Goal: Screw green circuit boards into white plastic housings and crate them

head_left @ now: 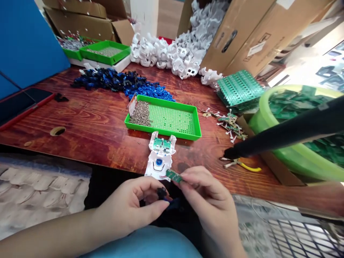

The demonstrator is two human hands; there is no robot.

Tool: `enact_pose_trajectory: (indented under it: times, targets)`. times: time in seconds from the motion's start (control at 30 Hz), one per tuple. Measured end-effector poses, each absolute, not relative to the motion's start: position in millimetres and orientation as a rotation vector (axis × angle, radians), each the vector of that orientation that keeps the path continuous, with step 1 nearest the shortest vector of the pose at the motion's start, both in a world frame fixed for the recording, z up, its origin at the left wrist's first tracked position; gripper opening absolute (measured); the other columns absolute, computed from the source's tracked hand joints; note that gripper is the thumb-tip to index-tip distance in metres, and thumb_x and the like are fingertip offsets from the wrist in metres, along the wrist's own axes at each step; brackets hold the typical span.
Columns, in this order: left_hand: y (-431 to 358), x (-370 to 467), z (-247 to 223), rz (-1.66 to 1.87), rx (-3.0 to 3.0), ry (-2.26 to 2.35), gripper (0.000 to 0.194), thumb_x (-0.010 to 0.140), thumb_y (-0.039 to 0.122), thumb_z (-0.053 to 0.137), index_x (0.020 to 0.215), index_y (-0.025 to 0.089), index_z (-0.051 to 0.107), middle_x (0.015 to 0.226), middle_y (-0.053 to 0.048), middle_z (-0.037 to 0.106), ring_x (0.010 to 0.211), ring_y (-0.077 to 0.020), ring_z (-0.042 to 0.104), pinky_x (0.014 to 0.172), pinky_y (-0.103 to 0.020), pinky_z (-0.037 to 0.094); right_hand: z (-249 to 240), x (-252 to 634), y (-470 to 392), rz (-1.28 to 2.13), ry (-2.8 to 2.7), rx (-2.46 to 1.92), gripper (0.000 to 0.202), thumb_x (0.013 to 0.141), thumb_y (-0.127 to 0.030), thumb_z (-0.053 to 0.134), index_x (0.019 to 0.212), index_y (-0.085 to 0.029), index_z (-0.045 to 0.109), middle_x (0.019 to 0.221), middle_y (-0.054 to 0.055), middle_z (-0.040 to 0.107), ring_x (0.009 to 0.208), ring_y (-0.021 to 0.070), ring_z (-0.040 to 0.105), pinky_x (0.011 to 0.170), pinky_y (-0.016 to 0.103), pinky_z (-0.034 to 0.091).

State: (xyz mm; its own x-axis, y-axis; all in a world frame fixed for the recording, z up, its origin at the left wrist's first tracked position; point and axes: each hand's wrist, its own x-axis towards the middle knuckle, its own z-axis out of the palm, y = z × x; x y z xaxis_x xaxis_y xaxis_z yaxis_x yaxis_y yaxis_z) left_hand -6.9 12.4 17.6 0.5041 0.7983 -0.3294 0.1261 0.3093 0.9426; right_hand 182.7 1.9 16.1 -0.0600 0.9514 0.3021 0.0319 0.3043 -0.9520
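The right hand point(212, 200) pinches a small green board point(174, 176) between thumb and fingertips, just above the table edge. The left hand point(134, 208) closes its thumb and forefinger on a small black part point(161, 192), right beside and a little below the board; something blue point(173, 204) shows just under the two pinches, too blurred to name.

Just beyond the board, touching or nearly touching it, a white shell point(160, 157) lies flat on the wooden table point(88, 122), with a green circuit in its far half and a blue button in the middle. Past the shell sits a green tray point(172, 122) (brown screws heaped at its left end, a small card leaning there whose print cannot be read). Further off lie blue parts point(126, 84) and white housings point(172, 53). Right of the grip, a black tool point(282, 132) points at the table near yellow-handled cutters point(245, 166), with a green tub point(271, 125) of boards behind. The carton label point(256, 48) at the back is too small to read.
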Motion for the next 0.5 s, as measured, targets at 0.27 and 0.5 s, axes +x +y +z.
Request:
enact_pose_trajectory:
  times: [0.27, 0.5]
  targets:
    - [8, -5, 12, 0.564, 1.296, 0.98, 0.018, 0.083, 0.028, 0.061, 0.098, 0.021, 0.067, 0.087, -0.001, 0.07, 0.075, -0.0144, 0.06, 0.072, -0.025, 0.049, 15, 190, -18, 1.181, -1.389, -1.092, 0.029, 0.085, -0.013, 0.062, 0.102, -0.034, 0.07, 0.089, 0.0, 0.065, 0.081, 0.0095, 0.063, 0.073, 0.018, 0.052]
    - [7, -1, 13, 0.575, 1.296, 1.016, 0.012, 0.082, 0.028, 0.062, 0.091, 0.022, 0.066, 0.081, 0.0, 0.068, 0.07, -0.0129, 0.059, 0.068, -0.023, 0.05, 15, 192, -21, 1.23, -1.379, -1.112, 0.025, 0.082, -0.014, 0.065, 0.097, -0.032, 0.073, 0.086, 0.002, 0.068, 0.081, 0.012, 0.064, 0.072, 0.021, 0.053]
